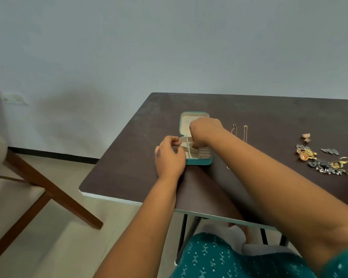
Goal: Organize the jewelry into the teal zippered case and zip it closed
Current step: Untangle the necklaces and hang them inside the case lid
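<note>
The teal zippered case (199,161) lies open on the dark table (129,157), its lid (183,125) folded back and its cream tray divided into compartments. My left hand (169,157) pinches the left rim of the tray with curled fingers. My right hand (205,131) reaches over the hinge, its fingers curled down into the tray; what they touch is hidden. Two thin gold chains (239,131) lie just right of the case. A pile of gold and silver jewelry (325,163) with gold rings (344,159) sits at the far right.
A small gold earring (306,137) and a silver leaf piece (329,151) lie near the pile. A tiny gold piece (228,168) lies right of the case. A wooden chair (48,187) stands left of the table. The table's front edge runs close to my lap.
</note>
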